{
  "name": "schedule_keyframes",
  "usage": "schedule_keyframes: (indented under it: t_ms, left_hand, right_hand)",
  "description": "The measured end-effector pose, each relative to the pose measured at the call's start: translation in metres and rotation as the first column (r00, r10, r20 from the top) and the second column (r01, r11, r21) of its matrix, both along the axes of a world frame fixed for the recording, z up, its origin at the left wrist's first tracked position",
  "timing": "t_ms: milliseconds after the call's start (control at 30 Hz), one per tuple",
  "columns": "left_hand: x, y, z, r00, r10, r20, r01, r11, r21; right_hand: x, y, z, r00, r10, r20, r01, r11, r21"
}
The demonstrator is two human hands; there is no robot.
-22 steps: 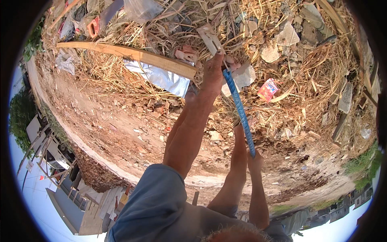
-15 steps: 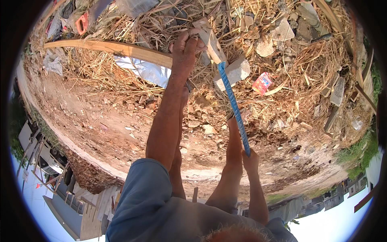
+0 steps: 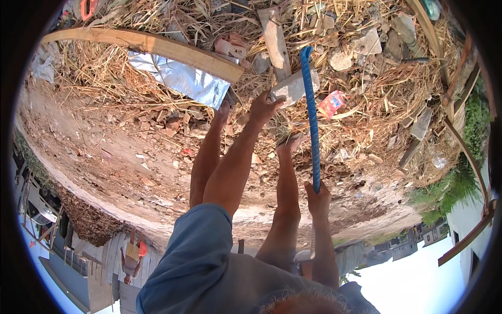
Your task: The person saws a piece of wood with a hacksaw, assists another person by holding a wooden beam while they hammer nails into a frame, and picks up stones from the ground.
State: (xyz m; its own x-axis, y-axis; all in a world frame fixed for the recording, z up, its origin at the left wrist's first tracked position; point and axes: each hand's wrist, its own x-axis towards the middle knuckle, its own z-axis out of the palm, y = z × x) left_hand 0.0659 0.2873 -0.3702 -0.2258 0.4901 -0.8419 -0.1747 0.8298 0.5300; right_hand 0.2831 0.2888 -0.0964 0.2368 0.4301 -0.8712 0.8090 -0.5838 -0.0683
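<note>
My right hand (image 3: pixel 319 196) is closed round the lower end of a long blue bar (image 3: pixel 312 123) with a twisted pattern and a small hooked top, held upright in the picture. My left hand (image 3: pixel 264 109) is off the bar, fingers apart and slightly curled, by the near edge of a pale grey slab (image 3: pixel 295 89). A short weathered board (image 3: pixel 274 39) lies beyond the slab. A long yellowish plank (image 3: pixel 141 43) rests across a silver foil sheet (image 3: pixel 178 78) at the upper left. My legs and bare forearms extend over dirt and straw.
A red packet (image 3: pixel 331 104) lies right of the bar among dry straw and rubble. Loose timber (image 3: pixel 460 78) and green weeds (image 3: pixel 439 199) edge the right. An orange saw handle (image 3: pixel 88 8) is at top left. Another person (image 3: pixel 130 259) is at wooden structures in the lower-left background.
My left hand has left the board and bar top and moved down toward me. The bar's top has swung up and rightward, away from the board, still in my right hand.
</note>
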Motion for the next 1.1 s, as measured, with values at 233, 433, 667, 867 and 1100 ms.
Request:
schedule_keyframes:
  t_ms: [233, 433, 667, 867, 1100]
  left_hand:
    - [-0.085, 0.048, 0.046, 0.964, -0.157, -0.215, 0.183, 0.977, 0.107]
    - [-0.141, 0.083, 0.057, 0.919, -0.341, -0.200, 0.353, 0.935, 0.028]
    - [-0.154, 0.073, 0.047, 0.980, -0.178, -0.090, 0.192, 0.964, 0.184]
    - [-0.155, 0.081, 0.040, 0.973, -0.176, -0.152, 0.194, 0.975, 0.109]
    - [-0.145, 0.077, 0.028, 0.955, -0.148, -0.257, 0.190, 0.971, 0.148]
  right_hand:
    - [-0.041, 0.056, 0.072, 0.986, 0.157, 0.050, -0.158, 0.987, 0.013]
    - [-0.081, 0.126, 0.112, 0.910, 0.400, 0.109, -0.402, 0.916, -0.008]
    - [-0.117, 0.175, 0.141, 0.828, 0.532, 0.176, -0.528, 0.846, -0.074]
    - [-0.149, 0.207, 0.153, 0.730, 0.653, 0.201, -0.644, 0.756, -0.118]
    - [-0.168, 0.247, 0.161, 0.638, 0.743, 0.201, -0.721, 0.669, -0.182]
